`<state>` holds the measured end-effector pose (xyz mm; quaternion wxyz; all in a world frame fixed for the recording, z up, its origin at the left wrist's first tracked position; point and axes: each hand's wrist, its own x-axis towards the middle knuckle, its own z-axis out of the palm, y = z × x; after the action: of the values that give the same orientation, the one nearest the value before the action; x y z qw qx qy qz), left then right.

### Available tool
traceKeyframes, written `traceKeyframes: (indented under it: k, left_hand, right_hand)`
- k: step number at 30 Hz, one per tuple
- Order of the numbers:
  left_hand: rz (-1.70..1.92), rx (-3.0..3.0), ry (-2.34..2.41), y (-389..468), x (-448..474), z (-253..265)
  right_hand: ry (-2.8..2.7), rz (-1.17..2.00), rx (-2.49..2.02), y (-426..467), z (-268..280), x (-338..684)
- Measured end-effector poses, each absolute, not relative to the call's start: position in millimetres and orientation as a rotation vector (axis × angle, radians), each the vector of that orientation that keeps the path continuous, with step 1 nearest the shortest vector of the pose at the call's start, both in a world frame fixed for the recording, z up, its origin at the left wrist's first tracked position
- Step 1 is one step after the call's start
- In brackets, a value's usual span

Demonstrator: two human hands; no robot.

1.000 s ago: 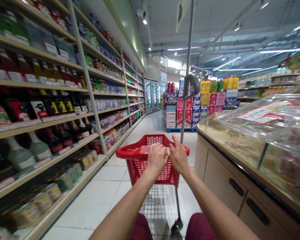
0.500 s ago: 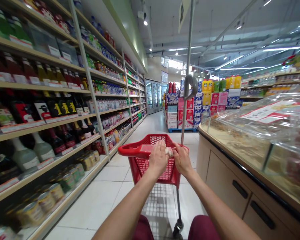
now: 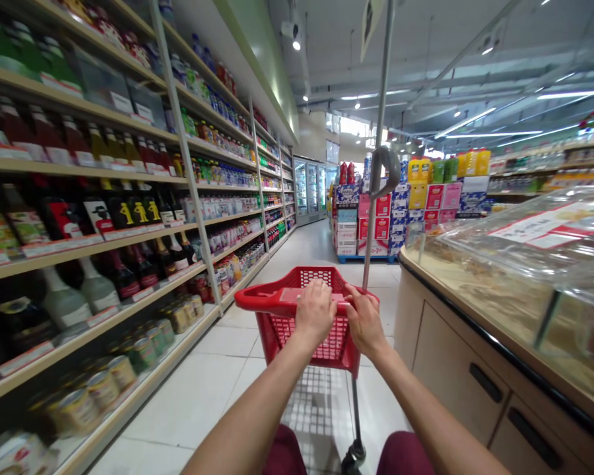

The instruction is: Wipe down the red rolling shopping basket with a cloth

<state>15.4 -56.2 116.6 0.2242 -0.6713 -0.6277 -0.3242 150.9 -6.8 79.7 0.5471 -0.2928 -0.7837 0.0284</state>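
A red plastic shopping cart (image 3: 277, 335) stands in front of me, its mesh basket casting a grid shadow on the floor. My left hand (image 3: 317, 311) is wrapped over the middle of the cart's red handle (image 3: 260, 301), knuckles up. Just to the right of it, my right hand (image 3: 365, 320) grips the handle's right end with bent fingers; the two hands are close together. Rising at the cart's right side is a grey metal pole (image 3: 376, 158) with a hook-shaped grey piece on it. One caster wheel (image 3: 354, 455) shows below, between my knees.
Tall shelves (image 3: 99, 247) of bottles and cans line the left side. A wooden display counter (image 3: 445, 343) with clear covers runs close on the right. Ahead, stacked drink cartons (image 3: 376, 227) stand on a blue pallet, with glass-door coolers (image 3: 309, 188) beyond. White tiled floor (image 3: 218, 376) lies between.
Shelves, cartons and counter have shifted slightly rightward in view. Both hands stay on the handle, and a pale patch seen between them earlier no longer shows.
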Motion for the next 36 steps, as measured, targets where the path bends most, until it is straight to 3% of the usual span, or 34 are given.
traceKeyframes:
  k: [6,13,20,27,36]
  left_hand:
    - [-0.967,-1.747,-1.806,-72.5,-29.9,122.9]
    - [-0.888,-1.988,-1.590,-56.0,40.3,113.5]
    - [-1.045,-1.735,-1.686,-69.8,-32.4,117.8]
    - [-0.942,-1.925,-1.481,-56.2,27.9,108.6]
    - [-1.040,-1.686,-1.545,-70.6,-17.1,108.6]
  right_hand:
    - [-1.820,0.055,-0.692,-12.9,78.9,153.6]
    - [-1.740,0.108,-0.656,-13.3,75.0,154.3]
    - [-1.691,0.125,-0.628,-12.5,72.6,155.6]
    - [-1.689,0.029,-0.565,-10.7,66.6,150.9]
    - [-1.695,-0.029,-0.581,-17.1,68.7,147.0]
